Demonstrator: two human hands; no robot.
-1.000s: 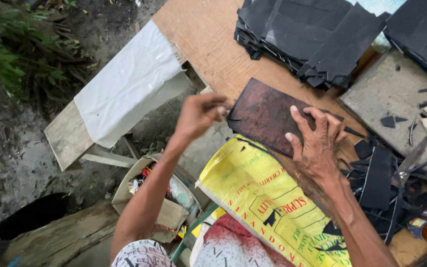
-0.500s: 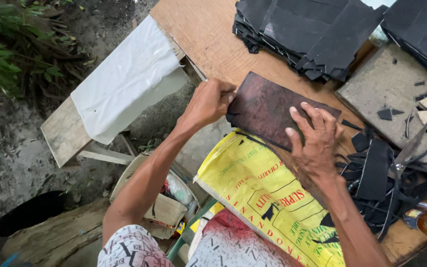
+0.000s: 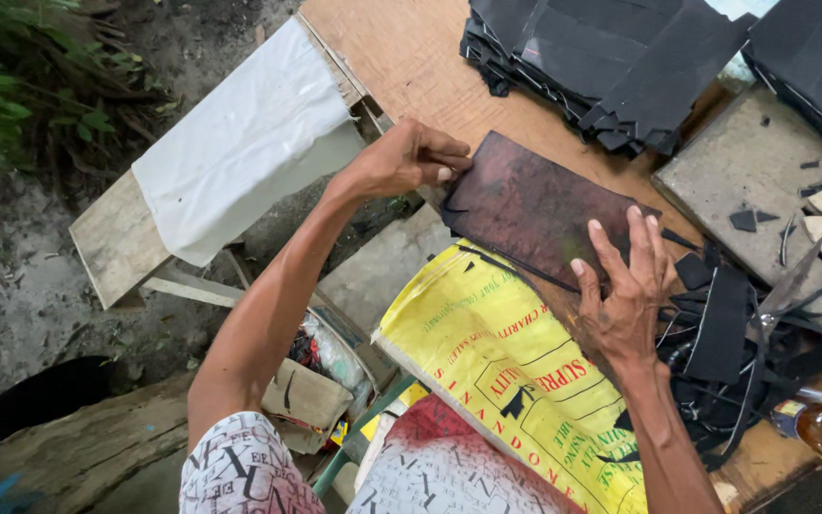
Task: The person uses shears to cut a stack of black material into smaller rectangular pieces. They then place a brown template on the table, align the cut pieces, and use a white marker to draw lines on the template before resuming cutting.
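On the wooden surface (image 3: 401,67), one dark reddish sheet (image 3: 525,205) lies flat beside one yellow sack (image 3: 506,371). Left hand (image 3: 401,160) pinches the sheet's left edge, fingers closed; right hand (image 3: 625,290) presses it, fingers spread. Two stacks of black sheets (image 3: 611,57) behind.

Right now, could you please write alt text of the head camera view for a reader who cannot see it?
A person's right hand presses flat on a dark reddish-brown rectangular sheet lying on a wooden table, while the left hand, closed, grips the sheet's left edge. A yellow printed woven sack lies below the sheet, and stacks of black cut sheets sit above.
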